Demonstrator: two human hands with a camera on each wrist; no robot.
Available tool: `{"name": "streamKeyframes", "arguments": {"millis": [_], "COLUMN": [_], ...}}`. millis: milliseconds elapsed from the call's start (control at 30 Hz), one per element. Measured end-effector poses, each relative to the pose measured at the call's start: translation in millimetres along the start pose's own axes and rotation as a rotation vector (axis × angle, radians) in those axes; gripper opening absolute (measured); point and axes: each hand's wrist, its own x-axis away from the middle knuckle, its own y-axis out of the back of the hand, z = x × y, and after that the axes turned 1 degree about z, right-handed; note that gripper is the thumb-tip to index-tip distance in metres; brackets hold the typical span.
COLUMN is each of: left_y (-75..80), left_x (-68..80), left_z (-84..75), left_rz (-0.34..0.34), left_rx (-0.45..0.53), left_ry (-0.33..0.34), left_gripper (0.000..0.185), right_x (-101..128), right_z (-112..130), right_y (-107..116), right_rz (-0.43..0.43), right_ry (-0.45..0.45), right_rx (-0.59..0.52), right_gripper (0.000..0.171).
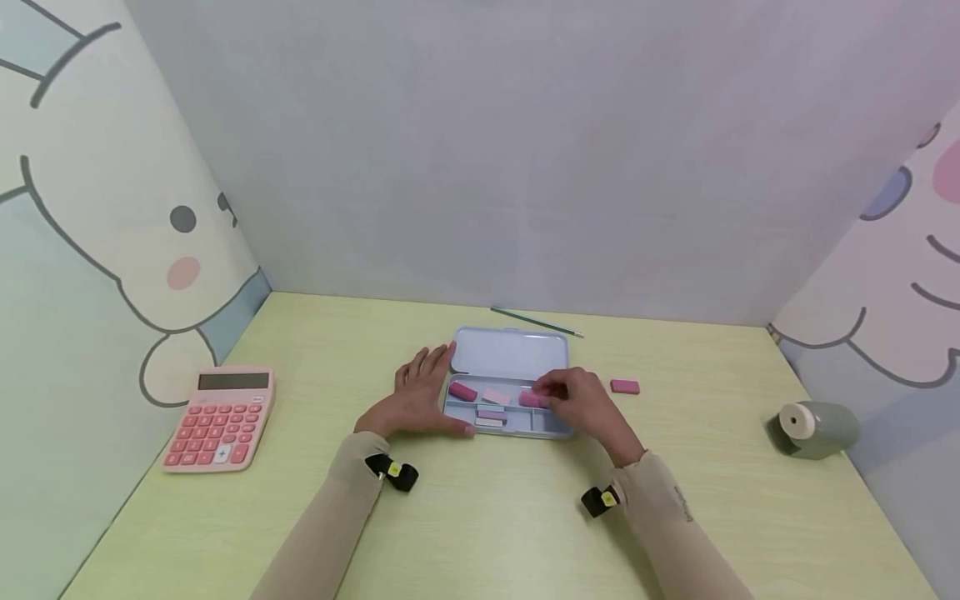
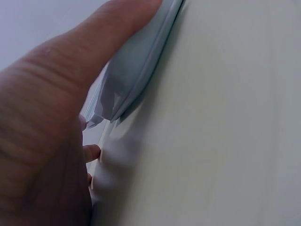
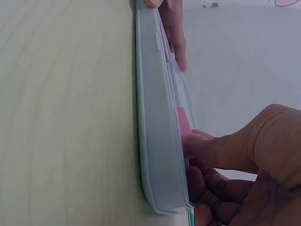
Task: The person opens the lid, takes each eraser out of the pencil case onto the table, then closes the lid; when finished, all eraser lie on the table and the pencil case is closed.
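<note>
The right hand (image 1: 591, 408) is pinching a pink eraser (image 1: 529, 400) at the right part of the far compartment of an open case (image 1: 510, 352). The left hand (image 1: 422, 402) is spreading its fingers wide and touching the case's left edge. The case is lying near the far edge of the tabletop (image 1: 480, 525), and a pencil (image 1: 532, 320) is lying just behind it. A calculator (image 1: 221, 419) is resting by the left edge.

Pencil case (image 1: 512, 353) hard, smooth, plastic-looking – soft sheen inside the lid. Erasers (image 1: 462, 391) matt, rubbery, smooth-faced. Tabletop (image 1: 487, 517) smooth, faintly wood-grained, low sheen. Calculator (image 1: 220, 421) smooth plastic. Pencil sharpener (image 1: 823, 429) smooth, plastic-looking. Sleeves (image 1: 322, 508) matt cloth. Back panel (image 1: 487, 167) matt – fabric or paper, cannot tell.
</note>
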Motion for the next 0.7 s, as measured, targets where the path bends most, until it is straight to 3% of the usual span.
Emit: {"name": "streamKeyframes", "arguments": {"millis": [267, 700], "left_y": [-0.2, 0.0], "left_x": [-0.2, -0.5], "left_z": [-0.1, 1.2], "left_rz": [0.007, 0.003], "left_rx": [-0.006, -0.001], "left_ry": [0.004, 0.002], "left_gripper": [0.145, 0.146], "right_x": [3, 5], "right_z": [-1, -17], "right_y": [13, 39], "right_rz": [0.011, 0.061], "right_ry": [-0.015, -0.016], "right_rx": [-0.01, -0.014], "right_gripper": [0.03, 0.013]}}
